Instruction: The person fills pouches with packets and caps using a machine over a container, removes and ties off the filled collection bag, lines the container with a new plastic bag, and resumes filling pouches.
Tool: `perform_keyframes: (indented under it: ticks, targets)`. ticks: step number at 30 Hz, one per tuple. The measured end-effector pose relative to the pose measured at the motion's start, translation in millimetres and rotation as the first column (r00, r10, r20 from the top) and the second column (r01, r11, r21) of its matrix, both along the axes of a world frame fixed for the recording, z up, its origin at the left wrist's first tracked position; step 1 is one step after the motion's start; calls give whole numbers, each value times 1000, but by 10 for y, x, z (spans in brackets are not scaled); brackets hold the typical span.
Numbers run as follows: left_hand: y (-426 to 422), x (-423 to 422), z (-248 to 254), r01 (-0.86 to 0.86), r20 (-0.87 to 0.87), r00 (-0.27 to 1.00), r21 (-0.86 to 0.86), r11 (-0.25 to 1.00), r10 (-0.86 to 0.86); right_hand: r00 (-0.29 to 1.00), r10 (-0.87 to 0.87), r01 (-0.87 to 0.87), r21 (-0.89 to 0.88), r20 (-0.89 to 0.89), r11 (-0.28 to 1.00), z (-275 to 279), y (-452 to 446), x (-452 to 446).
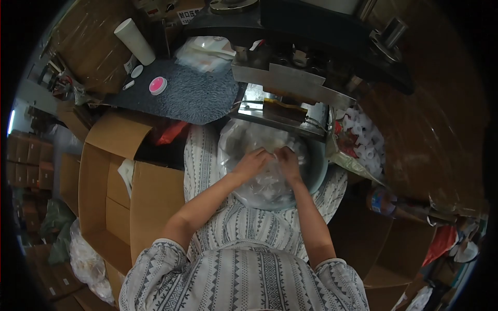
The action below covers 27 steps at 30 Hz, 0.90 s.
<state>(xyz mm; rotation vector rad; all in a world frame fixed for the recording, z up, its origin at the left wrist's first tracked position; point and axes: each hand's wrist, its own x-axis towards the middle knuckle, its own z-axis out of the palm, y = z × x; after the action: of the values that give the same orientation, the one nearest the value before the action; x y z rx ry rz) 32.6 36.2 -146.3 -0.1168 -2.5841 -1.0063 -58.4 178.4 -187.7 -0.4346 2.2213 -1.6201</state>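
A round pale basin (317, 171) rests on my lap, lined with a clear plastic bag (232, 140) and filled with translucent plastic pieces (267, 186). Over its middle, my left hand (254, 162) is closed, its fingertips pinched together. Close beside it on the right, my right hand (288, 161) is also closed in a pinch. The fingertips of both hands nearly meet around something small and whitish that I cannot make out. Just beyond the basin stands a press machine (295, 83) with a metal bar and a bright lower plate.
Left of the press, a grey fluffy mat (202, 93) lies on the black bench with a pink-topped round tin (157, 85). A bag of white plastic parts (363, 140) sits at right. Open cardboard boxes (155, 207) flank my legs, and a bottle (383, 201) lies at right.
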Motion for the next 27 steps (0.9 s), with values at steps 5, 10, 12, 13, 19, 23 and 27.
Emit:
perform_keyframes:
  ticks: [5,10,12,13,19,23,27]
  targets:
    - [187,424,18,99,205,975,-42,994,-88,930,-149,262,323,-335,910,-258,139,-139]
    - [333,230,199,-187,-3,982,-137,973,188,976,-89,128,192,-199,973,121,253,-49]
    - [438,61,172,-395,-292,901,-252,883,320,997,-30,23,-105,-66,994,438,199,146]
    - [479,48,-52,-257,-158,963,-275,926,220,986,0,-1,-5,-167,1000,573,187,249]
    - [433,406,369,-39,141,990,66,997,29,1000,14,-16,-251,-8,968,580,667,139]
    - [384,763,1100,-37,142,990,98,995,23,996,-78,66,-287,-33,956,207,837,-147]
    - [288,999,1759,-93,112,991,174,980,75,824,156,150,-476,545,867,-352,842,-176]
